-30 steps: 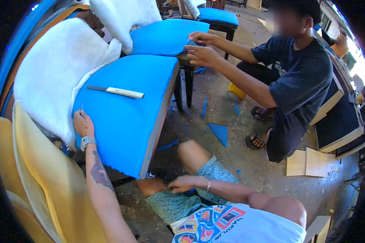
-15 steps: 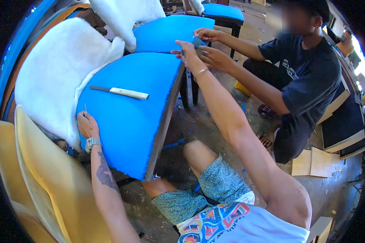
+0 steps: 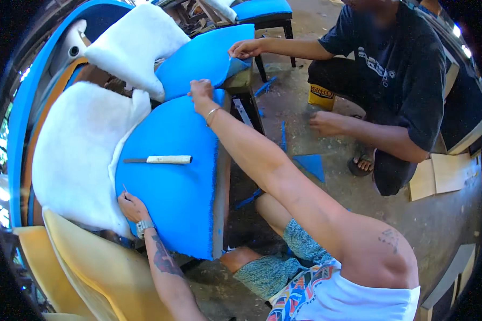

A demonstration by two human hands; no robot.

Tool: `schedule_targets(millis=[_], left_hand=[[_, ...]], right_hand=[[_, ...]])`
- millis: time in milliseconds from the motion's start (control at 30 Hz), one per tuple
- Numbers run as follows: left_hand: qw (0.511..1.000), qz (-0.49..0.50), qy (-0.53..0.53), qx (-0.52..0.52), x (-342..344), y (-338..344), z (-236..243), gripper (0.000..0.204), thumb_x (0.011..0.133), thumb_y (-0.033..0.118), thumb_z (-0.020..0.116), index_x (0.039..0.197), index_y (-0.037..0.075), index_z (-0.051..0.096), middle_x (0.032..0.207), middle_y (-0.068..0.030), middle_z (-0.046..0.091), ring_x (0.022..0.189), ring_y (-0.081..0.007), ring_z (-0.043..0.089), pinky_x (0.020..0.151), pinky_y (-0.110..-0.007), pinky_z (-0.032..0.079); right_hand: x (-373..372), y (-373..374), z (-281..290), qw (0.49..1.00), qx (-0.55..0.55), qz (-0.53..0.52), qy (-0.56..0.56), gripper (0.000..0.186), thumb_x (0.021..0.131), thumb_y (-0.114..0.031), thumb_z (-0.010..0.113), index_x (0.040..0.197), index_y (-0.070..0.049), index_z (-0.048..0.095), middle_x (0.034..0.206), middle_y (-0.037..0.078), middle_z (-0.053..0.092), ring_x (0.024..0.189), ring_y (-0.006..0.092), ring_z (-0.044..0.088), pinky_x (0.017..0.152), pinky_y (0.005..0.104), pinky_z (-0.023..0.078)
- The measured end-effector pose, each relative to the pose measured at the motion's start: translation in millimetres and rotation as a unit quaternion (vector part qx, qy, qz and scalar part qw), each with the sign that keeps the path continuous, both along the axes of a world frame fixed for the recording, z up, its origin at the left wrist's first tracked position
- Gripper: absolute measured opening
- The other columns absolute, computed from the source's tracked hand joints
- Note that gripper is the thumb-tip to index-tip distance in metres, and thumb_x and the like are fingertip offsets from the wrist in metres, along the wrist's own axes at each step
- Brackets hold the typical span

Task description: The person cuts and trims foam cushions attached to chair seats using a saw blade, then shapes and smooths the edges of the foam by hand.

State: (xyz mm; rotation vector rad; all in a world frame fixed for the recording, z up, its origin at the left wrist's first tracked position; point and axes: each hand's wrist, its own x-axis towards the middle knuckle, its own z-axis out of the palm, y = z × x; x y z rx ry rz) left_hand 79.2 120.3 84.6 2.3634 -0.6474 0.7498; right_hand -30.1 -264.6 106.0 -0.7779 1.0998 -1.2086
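Note:
A blue foam-topped seat with a rough cut edge lies before me. On it rests a knife with a pale handle and a dark, narrow blade. My left hand is closed on a thin stick-like thing at the seat's left edge, beside the white padded piece. My right hand reaches to the seat's far end with its fingers curled in; what they hold, if anything, is hidden. Just beyond, a co-worker's hand pinches the corner of a second blue foam seat.
The co-worker crouches at the right, one hand low near a yellow can. A triangular blue scrap and thin blue strips lie on the floor. Yellow foam pieces stand at the left. Wooden boards lie at the right.
My right hand has drawn back from the co-worker's hands, its spread fingers now curled. One co-worker's hand has dropped low; a blue triangular scrap now shows on the floor. The view has shifted.

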Motion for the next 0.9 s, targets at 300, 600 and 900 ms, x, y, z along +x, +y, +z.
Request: schedule_targets(millis=[300,600,900], left_hand=[[1.000,0.014,-0.017,-0.008,3,3,-3,0.029,0.095,0.021,0.044,0.105,0.000,0.061,0.101,-0.0190,0.064,0.088,-0.0364,0.060,0.082,-0.042,0.046],[0.999,0.021,-0.029,-0.014,3,-1,-7,0.030,0.094,0.022,0.044,0.107,0.002,0.062,0.101,-0.0179,0.065,0.088,-0.0377,0.060,0.081,-0.044,0.046],[0.999,0.040,0.013,-0.030,-10,-5,1,0.032,0.095,0.025,0.044,0.105,0.000,0.062,0.098,-0.0190,0.066,0.085,-0.0371,0.061,0.079,-0.044,0.046]], right_hand=[[19,40,34,0.951,0.007,0.308,-0.026,0.029,0.078,-0.023,0.061,0.095,0.001,0.062,0.084,0.016,0.063,0.047,0.0261,0.060,0.042,0.0367,0.046],[-173,-57,12,0.960,-0.118,0.255,-0.026,0.039,0.086,-0.028,0.064,0.115,-0.004,0.059,0.100,0.009,0.061,0.056,0.0215,0.063,0.040,0.0261,0.039],[-211,-32,110,0.898,-0.346,0.266,0.050,0.037,0.090,-0.024,0.060,0.117,0.002,0.056,0.077,0.008,0.066,0.045,0.0118,0.052,0.040,0.0217,0.042]])
